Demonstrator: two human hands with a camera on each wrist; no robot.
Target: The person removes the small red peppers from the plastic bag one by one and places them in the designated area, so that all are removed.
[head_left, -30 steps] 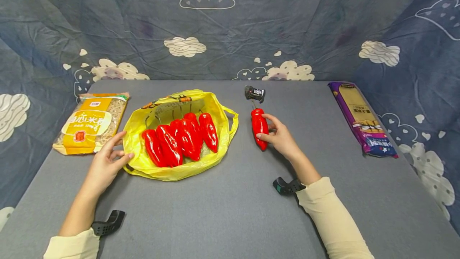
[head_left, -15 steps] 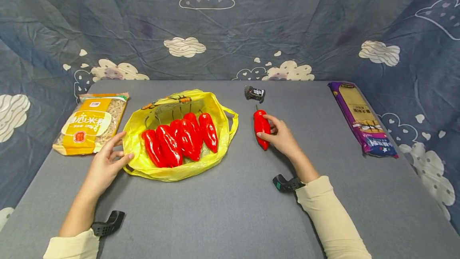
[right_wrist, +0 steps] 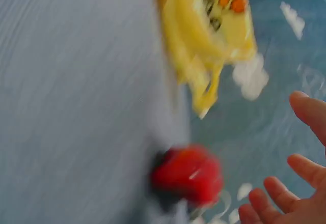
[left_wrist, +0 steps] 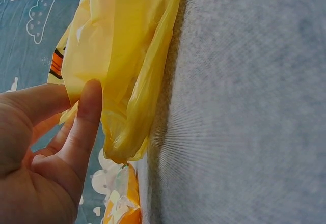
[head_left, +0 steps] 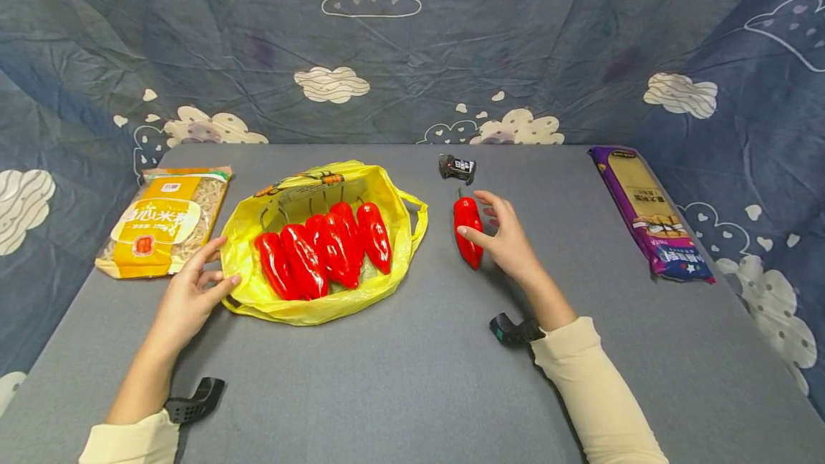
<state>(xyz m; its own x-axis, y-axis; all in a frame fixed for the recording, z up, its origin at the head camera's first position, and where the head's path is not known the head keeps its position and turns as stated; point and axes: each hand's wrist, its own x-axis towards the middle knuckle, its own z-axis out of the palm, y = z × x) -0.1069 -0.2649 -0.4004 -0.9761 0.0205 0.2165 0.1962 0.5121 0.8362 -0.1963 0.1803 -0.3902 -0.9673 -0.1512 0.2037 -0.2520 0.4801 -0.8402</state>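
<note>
A yellow plastic bag (head_left: 306, 311) lies with its mouth spread, and several glossy red peppers (head_left: 339, 253) with thin stems sit inside. My left hand (head_left: 191, 292) pinches the bag's left edge; the left wrist view shows thumb and forefinger meeting on the thin plastic. A single red pepper (head_left: 467, 217) lies on the table to the right of the bag, stem pointing away. Beside it my right hand (head_left: 510, 248) holds nothing, its thumb overlapping the pepper in the head view. The right wrist view shows a gap between the spread fingers and the blurred pepper.
Just beyond the lone pepper is a small black packet (head_left: 457, 167). A yellow bag of noodles (head_left: 164, 224) lies at the left, behind the left hand. Far right, a purple and gold pasta packet (head_left: 649, 213) rests along the table edge. Cloud-patterned cloth hangs behind.
My right hand has let go of the lone pepper and its fingers have spread. The pepper had turned and shifted slightly right before that. The left hand stays on the bag.
</note>
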